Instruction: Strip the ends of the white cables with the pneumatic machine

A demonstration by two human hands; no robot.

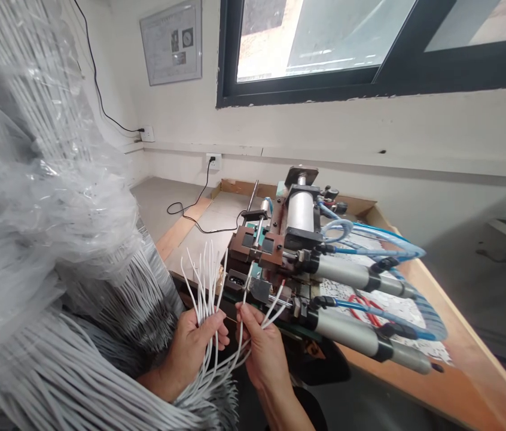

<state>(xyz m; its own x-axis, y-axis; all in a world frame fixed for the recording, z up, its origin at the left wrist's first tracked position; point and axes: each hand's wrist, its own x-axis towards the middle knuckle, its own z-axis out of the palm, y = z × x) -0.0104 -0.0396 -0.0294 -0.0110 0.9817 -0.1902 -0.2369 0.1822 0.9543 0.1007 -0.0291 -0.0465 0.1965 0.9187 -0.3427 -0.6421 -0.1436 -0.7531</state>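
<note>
My left hand [195, 342] is closed around a fanned bunch of white cables [208, 287], whose ends point up and away from me. A few more cables [273, 314] run through my right hand [259, 347]; thumb and fingertips pinch one of them, held upright. The tip of that cable reaches the jaws of a pneumatic wire-stripping machine [259, 287], though I cannot tell if it sits between them. One cable at the right hand shows a reddish end. Below the hands, the cables run down to a large grey-white bundle [78, 371] at the left.
Clear plastic wrap [91, 197] covers tall cable bundles at the left. Air cylinders [347, 332] with blue hoses [369, 233] stick out to the right over a wooden-edged bench [459, 353]. White scraps [401, 308] lie on it. A black cord [208, 230] runs to a wall socket.
</note>
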